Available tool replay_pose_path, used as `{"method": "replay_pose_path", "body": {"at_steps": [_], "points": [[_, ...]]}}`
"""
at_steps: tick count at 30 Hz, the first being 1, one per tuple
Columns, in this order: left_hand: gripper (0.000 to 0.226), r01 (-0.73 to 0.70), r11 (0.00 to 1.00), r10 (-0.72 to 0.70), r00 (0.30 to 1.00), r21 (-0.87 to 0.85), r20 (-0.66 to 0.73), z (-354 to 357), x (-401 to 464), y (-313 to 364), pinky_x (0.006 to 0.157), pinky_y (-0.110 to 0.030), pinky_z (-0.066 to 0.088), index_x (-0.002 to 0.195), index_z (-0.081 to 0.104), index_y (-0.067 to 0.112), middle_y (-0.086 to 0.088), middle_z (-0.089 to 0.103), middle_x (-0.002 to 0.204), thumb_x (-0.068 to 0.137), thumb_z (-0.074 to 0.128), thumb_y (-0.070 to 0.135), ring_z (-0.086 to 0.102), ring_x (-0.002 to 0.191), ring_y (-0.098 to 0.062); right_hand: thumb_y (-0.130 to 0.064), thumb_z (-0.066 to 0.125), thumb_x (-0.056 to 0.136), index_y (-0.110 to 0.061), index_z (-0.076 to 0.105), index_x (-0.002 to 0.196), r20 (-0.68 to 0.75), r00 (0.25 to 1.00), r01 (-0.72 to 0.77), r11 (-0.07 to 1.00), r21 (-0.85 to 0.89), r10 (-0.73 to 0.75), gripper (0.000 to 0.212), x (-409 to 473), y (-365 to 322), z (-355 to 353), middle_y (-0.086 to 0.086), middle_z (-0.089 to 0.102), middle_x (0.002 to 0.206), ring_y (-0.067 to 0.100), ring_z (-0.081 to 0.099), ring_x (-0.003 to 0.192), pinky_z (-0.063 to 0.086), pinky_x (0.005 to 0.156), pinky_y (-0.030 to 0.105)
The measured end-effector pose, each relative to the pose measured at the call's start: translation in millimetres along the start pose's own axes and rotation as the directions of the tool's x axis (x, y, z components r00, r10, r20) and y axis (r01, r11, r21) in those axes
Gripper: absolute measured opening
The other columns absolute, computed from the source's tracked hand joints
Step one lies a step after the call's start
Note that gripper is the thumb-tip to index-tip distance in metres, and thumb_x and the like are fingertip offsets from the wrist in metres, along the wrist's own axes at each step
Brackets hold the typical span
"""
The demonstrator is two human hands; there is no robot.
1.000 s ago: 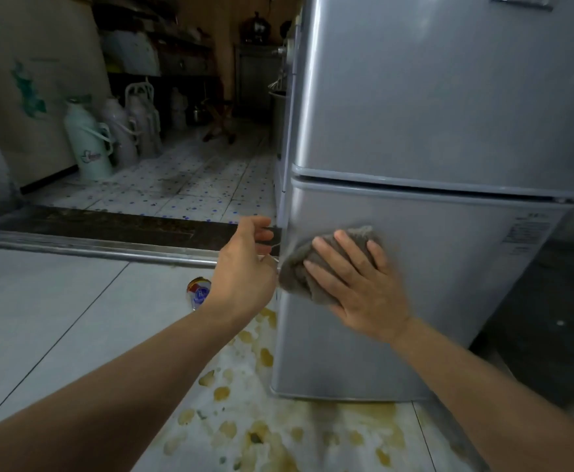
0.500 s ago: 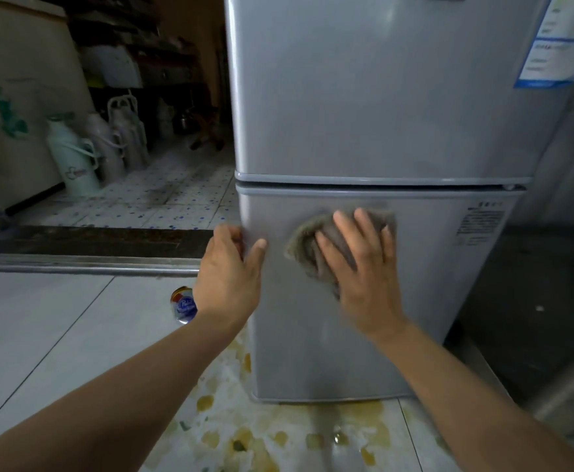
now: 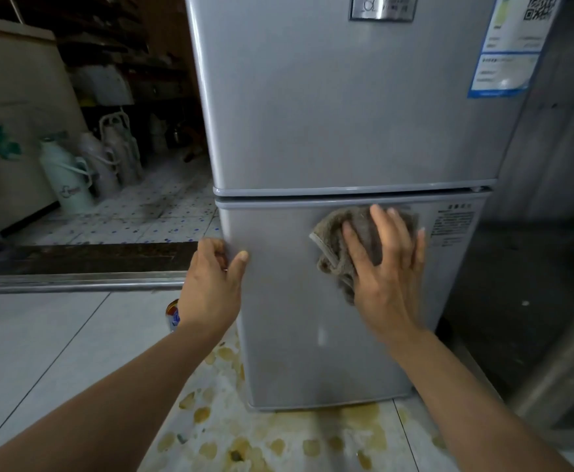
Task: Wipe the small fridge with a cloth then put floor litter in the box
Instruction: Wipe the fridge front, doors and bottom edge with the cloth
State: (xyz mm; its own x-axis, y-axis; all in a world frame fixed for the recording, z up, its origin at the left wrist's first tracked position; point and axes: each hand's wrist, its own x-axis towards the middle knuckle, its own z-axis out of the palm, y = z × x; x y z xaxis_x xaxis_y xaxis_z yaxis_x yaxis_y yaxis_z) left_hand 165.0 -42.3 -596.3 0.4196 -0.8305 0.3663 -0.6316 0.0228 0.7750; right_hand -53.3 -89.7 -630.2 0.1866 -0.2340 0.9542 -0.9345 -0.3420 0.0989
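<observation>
The grey cloth [image 3: 353,240] lies flat against the lower door of the small silver fridge [image 3: 347,114], pinned under the right hand [image 3: 384,264]. The fingers [image 3: 386,229] of that hand are straight and spread apart, pressing the cloth onto the door; bunched folds of cloth show past the thumb side and above the fingertips, just below the seam between the two doors. A printed label [image 3: 452,223] on the door sits just beyond the little finger. The right forearm reaches up from the lower right, with the palm turned toward the door and the wrist bent back.

The left hand [image 3: 210,284] grips the left edge of the lower door. Its thumb lies flat on the door's front face, while the other fingers curl round the edge toward the side of the fridge, so their tips are hidden. The left forearm rises from the lower left, and the two hands are well apart, at about the same height.

Below the left wrist a small colourful piece of litter [image 3: 173,315] lies on the pale tiled floor [image 3: 40,335], partly hidden by the arm. Yellow-brown stains [image 3: 238,444] spot the floor under both forearms and along the fridge's base. Beyond the left hand, past a metal door sill [image 3: 74,284], several thermos flasks [image 3: 67,178] stand on a speckled floor.
</observation>
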Motion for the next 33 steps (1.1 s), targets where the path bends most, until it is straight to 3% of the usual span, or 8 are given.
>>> {"method": "replay_pose_path", "body": {"at_steps": [2, 5, 7, 10, 13, 21, 28, 33], "points": [[0.024, 0.001, 1.000, 0.000, 1.000, -0.001, 0.012, -0.7, 0.1, 0.2, 0.078, -0.046, 0.052, 0.099, 0.043, 0.023, -0.004, 0.058, 0.097, 0.089, 0.050, 0.044, 0.058, 0.090, -0.024, -0.028, 0.056, 0.090, -0.028, 0.044, 0.135, 0.014, 1.000, -0.014, 0.999, -0.052, 0.014, 0.047, -13.3, 0.2, -4.9, 0.011, 0.035, 0.129, 0.031, 0.039, 0.116, 0.031, 0.096, 0.047], [0.026, 0.008, 1.000, -0.008, 1.000, -0.024, 0.019, -0.7, -0.1, 0.3, 0.079, -0.048, 0.052, 0.101, 0.044, 0.021, -0.005, 0.059, 0.097, 0.089, 0.051, 0.044, 0.059, 0.089, -0.024, -0.045, 0.044, 0.095, -0.072, 0.032, 0.114, 0.258, 0.960, -0.142, 0.984, 0.112, 0.109, 0.035, -12.4, -1.7, -15.7, -0.016, 0.042, 0.091, 0.016, 0.045, 0.077, 0.037, 0.063, 0.034], [0.026, 0.009, 1.000, -0.009, 1.000, -0.024, 0.010, -0.3, -1.1, 0.3, 0.079, -0.048, 0.052, 0.101, 0.044, 0.021, -0.005, 0.059, 0.097, 0.089, 0.051, 0.043, 0.059, 0.089, -0.024, -0.054, 0.037, 0.094, -0.081, 0.024, 0.100, 0.334, 0.932, -0.212, 0.960, 0.183, 0.142, 0.031, -9.7, -5.4, -16.1, -0.027, 0.035, 0.084, 0.010, 0.044, 0.072, 0.038, 0.060, 0.030], [0.026, -0.003, 1.000, 0.003, 1.000, -0.027, -0.009, 0.1, -1.6, 0.3, 0.078, -0.047, 0.052, 0.102, 0.045, 0.021, -0.004, 0.059, 0.096, 0.089, 0.051, 0.043, 0.058, 0.087, -0.023, -0.042, 0.048, 0.091, -0.058, 0.043, 0.116, 0.226, 0.948, -0.287, 0.907, 0.307, 0.223, 0.030, 12.8, -3.6, -18.1, -0.021, 0.038, 0.102, 0.012, 0.044, 0.090, 0.048, 0.075, 0.033], [0.026, -0.028, 1.000, 0.028, 0.999, -0.010, -0.022, 3.2, -1.0, -3.0, 0.075, -0.044, 0.052, 0.101, 0.043, 0.021, -0.005, 0.059, 0.096, 0.089, 0.050, 0.043, 0.058, 0.086, -0.024, -0.018, 0.063, 0.083, -0.025, 0.045, 0.128, 0.060, 0.982, -0.188, 0.968, 0.167, 0.180, 0.049, 16.8, -0.3, -8.0, 0.009, 0.031, 0.117, 0.028, 0.043, 0.094, 0.048, 0.077, 0.037], [0.030, -0.079, 0.997, 0.079, 0.996, -0.003, -0.036, 4.9, -0.8, -7.1, 0.076, -0.044, 0.050, 0.105, 0.043, 0.017, -0.008, 0.058, 0.099, 0.090, 0.048, 0.043, 0.057, 0.090, -0.026, -0.006, 0.083, 0.055, -0.021, 0.040, 0.122, 0.280, 0.960, -0.032, 0.998, 0.047, 0.017, 0.080, -74.5, 25.4, -11.0, 0.013, 0.031, 0.118, 0.036, 0.046, 0.090, 0.053, 0.072, 0.043], [0.026, -0.107, 0.994, 0.105, 0.992, -0.022, -0.075, 9.8, -2.5, -10.1, 0.075, -0.044, 0.051, 0.102, 0.043, 0.019, -0.006, 0.058, 0.094, 0.090, 0.048, 0.042, 0.057, 0.086, -0.025, -0.007, 0.052, 0.090, -0.013, 0.048, 0.132, -0.074, 0.940, -0.321, 0.937, 0.139, 0.333, 0.042, 3.1, 54.3, -11.9, 0.011, 0.029, 0.124, 0.035, 0.046, 0.106, 0.041, 0.097, 0.038], [0.023, -0.141, 0.989, 0.136, 0.985, -0.035, -0.104, 13.4, -4.1, -14.4, 0.066, -0.035, 0.042, 0.100, 0.041, 0.021, -0.001, 0.055, 0.087, 0.091, 0.047, 0.041, 0.055, 0.079, -0.021, -0.017, 0.081, 0.068, -0.013, 0.037, 0.139, 0.160, 0.872, -0.461, 0.886, -0.055, 0.463, 0.084, -71.0, 36.9, -7.2, 0.016, 0.025, 0.136, 0.037, 0.039, 0.110, 0.035, 0.103, 0.041]]}}
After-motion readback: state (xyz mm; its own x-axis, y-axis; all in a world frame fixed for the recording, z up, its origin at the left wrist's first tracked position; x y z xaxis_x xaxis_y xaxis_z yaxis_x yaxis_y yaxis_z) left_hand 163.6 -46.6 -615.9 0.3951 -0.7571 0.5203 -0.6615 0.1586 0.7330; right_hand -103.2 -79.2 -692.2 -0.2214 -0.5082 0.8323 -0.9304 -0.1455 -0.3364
